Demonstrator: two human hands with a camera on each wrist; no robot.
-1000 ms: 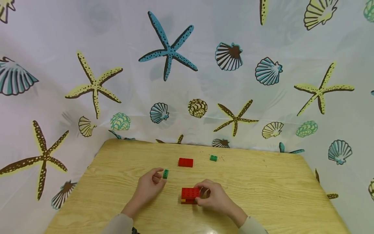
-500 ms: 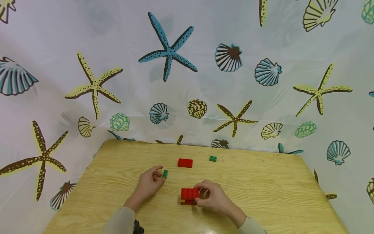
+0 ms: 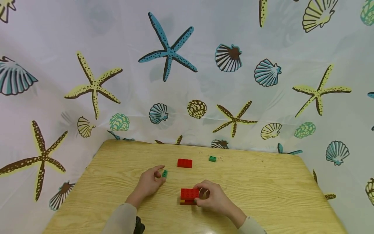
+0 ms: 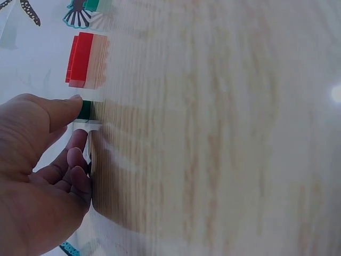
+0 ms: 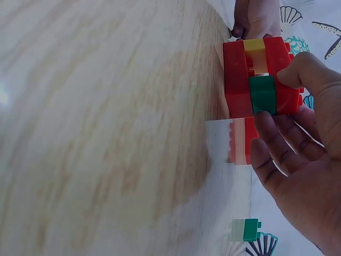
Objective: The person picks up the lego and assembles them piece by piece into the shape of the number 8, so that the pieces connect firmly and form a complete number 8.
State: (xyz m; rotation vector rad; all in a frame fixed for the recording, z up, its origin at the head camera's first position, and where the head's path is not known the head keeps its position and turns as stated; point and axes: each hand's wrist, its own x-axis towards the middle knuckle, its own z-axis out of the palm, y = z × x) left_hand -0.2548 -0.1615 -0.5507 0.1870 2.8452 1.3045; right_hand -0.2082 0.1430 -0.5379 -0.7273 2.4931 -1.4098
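Observation:
My right hand (image 3: 214, 198) grips a toy brick stack (image 3: 189, 194) by its right end, thumb on the near side of its upper red brick. In the right wrist view, a yellow brick (image 5: 256, 54) and a green brick (image 5: 262, 96) sit with a gap between them, sandwiched between two red bricks. My left hand (image 3: 148, 183) is around a small green two-stud brick (image 3: 165, 174). In the left wrist view its thumb is right at that brick, while the index fingertip stays a little apart from it and the other fingers curl loosely.
Farther back on the wooden table (image 3: 263, 182) lies a loose red brick (image 3: 184, 163). Another small green brick (image 3: 212, 159) sits to its right, near the back edge. A white curtain (image 3: 187, 71) printed with shells and starfish surrounds the table.
My left index finger has spread slightly forward past the green brick, and the left forearm has shifted a little to the right. My right hand and the stack stay in place.

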